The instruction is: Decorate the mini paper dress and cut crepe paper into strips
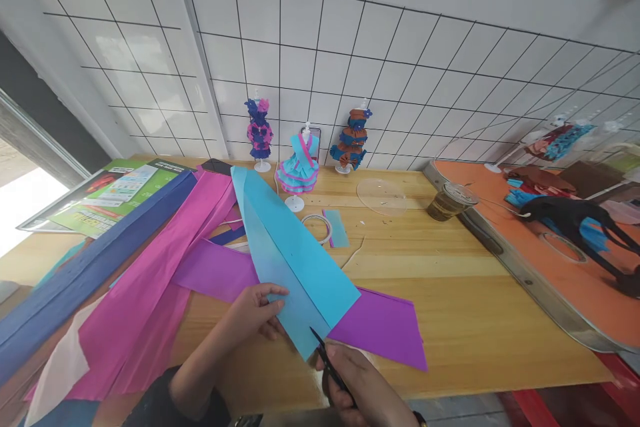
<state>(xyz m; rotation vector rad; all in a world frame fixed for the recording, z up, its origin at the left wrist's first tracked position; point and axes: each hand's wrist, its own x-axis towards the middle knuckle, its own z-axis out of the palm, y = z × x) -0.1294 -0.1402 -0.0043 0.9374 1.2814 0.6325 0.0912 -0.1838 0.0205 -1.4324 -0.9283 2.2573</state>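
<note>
Left hand (257,312) contacts left edge of light-blue sheet (295,247); right hand (357,373) holds black scissors (329,365) at the sheet's lower edge; purple sheet (385,329) lies beneath; three dressed forms (299,170) stand near tiled wall (300,40)

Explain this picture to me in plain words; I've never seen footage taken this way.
This single picture comes from a camera worn on a person's head, looking forward and down at their own bare hands; there is no robot. The right hand holds black scissors, with the blades at the near end of a light blue sheet. The left hand is at that sheet's left edge. Below it, a purple sheet lies on the wooden table. Pink sheets lie to the left. Farther back stand three small dressed figures, and a cup stands toward the right.
</note>
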